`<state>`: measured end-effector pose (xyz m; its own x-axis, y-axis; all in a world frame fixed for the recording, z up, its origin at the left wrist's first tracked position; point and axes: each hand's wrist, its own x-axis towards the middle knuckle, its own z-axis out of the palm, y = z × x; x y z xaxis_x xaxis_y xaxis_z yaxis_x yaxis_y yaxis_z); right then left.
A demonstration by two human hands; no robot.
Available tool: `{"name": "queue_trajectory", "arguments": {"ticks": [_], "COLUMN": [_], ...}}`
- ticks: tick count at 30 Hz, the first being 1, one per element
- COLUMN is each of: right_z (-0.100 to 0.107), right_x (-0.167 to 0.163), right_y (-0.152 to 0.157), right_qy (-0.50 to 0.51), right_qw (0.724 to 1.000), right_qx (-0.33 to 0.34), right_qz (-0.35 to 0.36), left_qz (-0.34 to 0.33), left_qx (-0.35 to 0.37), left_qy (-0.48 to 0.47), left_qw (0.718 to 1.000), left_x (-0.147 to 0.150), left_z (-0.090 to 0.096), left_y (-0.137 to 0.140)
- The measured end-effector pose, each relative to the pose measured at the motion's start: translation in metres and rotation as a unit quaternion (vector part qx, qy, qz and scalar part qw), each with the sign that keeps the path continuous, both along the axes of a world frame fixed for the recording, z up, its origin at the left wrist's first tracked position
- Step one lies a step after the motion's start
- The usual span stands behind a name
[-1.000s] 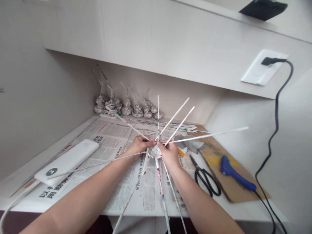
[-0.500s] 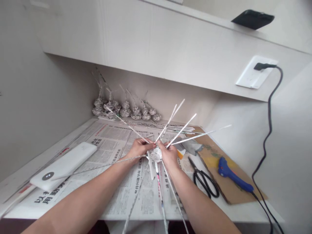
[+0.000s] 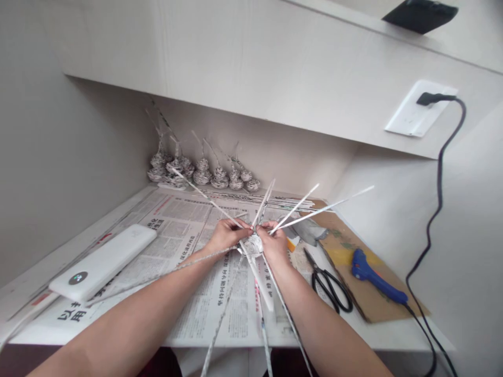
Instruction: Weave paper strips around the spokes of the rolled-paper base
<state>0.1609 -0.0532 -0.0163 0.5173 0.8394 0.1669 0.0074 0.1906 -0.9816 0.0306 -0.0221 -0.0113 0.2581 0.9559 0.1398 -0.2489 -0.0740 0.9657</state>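
A small round weave of rolled newspaper strips (image 3: 251, 245) is held between my two hands above the newspaper-covered table. Paper strips radiate from it on all sides, several toward the back and several down toward my lap. My left hand (image 3: 228, 234) pinches its left rim, thumb and fingers closed near a strip's base. On the right rim, my right hand (image 3: 274, 241) grips with its thumb pressed on the weave close to the left fingertips. One wider white strip (image 3: 259, 280) hangs over the front of the weave. The fingers partly hide the far rim.
Several gourd-shaped paper weaves (image 3: 202, 173) stand along the back wall, with loose paper sticks (image 3: 275, 201) before them. Black scissors (image 3: 332, 285) and a blue glue gun (image 3: 375, 277) on cardboard (image 3: 367, 309) lie right. A white power bank (image 3: 106, 262) sits left.
The wider white strip at the front has swung right and toward me. The upright strips at the back have drawn together and lower. Both hands keep their hold; the view has shifted slightly.
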Motion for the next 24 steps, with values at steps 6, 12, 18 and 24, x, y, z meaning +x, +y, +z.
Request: {"name": "queue_trajectory", "arguments": {"ticks": [6, 12, 18, 24], "right_z": [0.001, 0.013, 0.012, 0.014], "right_x": [0.002, -0.004, -0.006, -0.005], "right_y": [-0.001, -0.010, -0.008, -0.010], "right_qy": [0.007, 0.103, 0.136, 0.112], "right_qw": [0.998, 0.987, 0.988, 0.992], "right_qx": [-0.016, -0.014, -0.011, -0.018], "right_qz": [0.065, 0.120, 0.074, 0.053], "left_qz": [-0.016, -0.002, -0.010, -0.058], "left_qx": [0.035, 0.009, -0.025, -0.070], "left_qy": [0.043, 0.040, 0.023, -0.002], "left_qw": [0.998, 0.999, 0.999, 0.996], "left_x": [-0.001, -0.002, -0.005, -0.007], "left_z": [-0.002, 0.000, 0.000, -0.001], "left_y": [0.002, 0.002, 0.003, 0.006]}}
